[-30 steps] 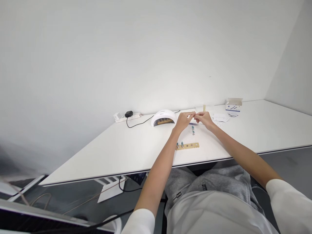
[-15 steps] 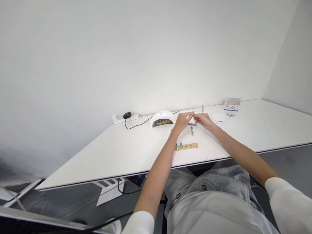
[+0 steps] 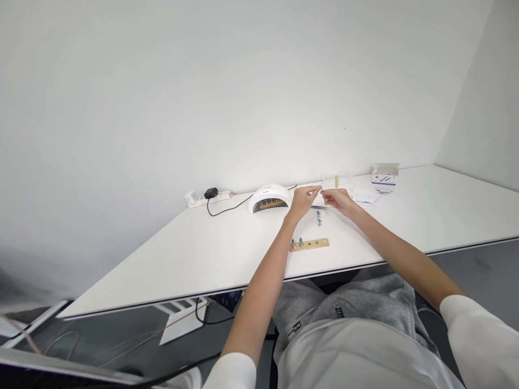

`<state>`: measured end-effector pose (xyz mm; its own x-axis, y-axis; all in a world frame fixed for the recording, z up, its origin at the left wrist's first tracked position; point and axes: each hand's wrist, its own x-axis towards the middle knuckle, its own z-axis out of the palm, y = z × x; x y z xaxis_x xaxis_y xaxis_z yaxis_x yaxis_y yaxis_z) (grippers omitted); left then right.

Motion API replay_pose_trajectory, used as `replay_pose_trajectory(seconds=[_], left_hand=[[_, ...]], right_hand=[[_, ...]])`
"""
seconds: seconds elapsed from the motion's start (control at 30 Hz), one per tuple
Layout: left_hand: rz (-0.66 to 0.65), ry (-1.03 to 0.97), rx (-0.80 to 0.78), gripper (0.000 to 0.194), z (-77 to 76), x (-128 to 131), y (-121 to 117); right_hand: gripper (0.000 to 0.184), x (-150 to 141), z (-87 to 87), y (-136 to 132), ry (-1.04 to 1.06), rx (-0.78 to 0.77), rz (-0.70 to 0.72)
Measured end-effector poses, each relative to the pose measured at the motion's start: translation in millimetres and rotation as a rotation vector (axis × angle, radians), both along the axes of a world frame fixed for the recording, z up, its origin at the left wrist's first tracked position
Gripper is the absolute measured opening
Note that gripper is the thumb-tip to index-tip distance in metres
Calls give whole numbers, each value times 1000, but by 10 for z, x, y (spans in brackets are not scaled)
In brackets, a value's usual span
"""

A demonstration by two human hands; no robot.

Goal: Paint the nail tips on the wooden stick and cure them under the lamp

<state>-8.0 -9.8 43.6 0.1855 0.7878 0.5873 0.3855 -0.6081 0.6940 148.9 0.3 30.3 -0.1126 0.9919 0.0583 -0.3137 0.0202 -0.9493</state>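
My left hand (image 3: 302, 201) and my right hand (image 3: 338, 199) are raised just over the white table (image 3: 211, 254), fingertips nearly meeting. Both pinch something small and pale between them, too small to name. Below the hands lie two small teal pieces (image 3: 318, 217). Nearer to me is a gold strip (image 3: 310, 245) with holes, and two small teal pieces stand at its left end. A white domed lamp (image 3: 269, 197) sits just left of my left hand.
A white power strip with a black plug (image 3: 207, 195) and cable lies at the back left. A small bottle (image 3: 336, 180), loose papers (image 3: 365, 195) and a small open box (image 3: 384, 174) are at the back right. My grey-clad lap is under the table edge.
The view has drifted slightly; my hands stay together in almost the same pose, with fingertips still pinched on the small pale thing.
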Motion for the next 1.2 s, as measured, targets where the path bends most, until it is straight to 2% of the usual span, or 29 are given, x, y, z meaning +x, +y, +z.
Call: replay_pose_trajectory(seconds=[0.23,0.4,0.6,1.2], left_hand=[[50,-206,-47,23,-20,-55,124],[-9,-194,-59,22,-37,-44,118],[-73,-167,-63,20,-39,-20,83],[-102,-284,-105,21,-27,-17,111]], right_hand=[[19,0,-27,-9,-202,184,-36],[27,-30,-37,1,-276,284,-64],[24,-55,-39,5,-337,377,-109],[19,-120,9,-73,-245,307,-212]])
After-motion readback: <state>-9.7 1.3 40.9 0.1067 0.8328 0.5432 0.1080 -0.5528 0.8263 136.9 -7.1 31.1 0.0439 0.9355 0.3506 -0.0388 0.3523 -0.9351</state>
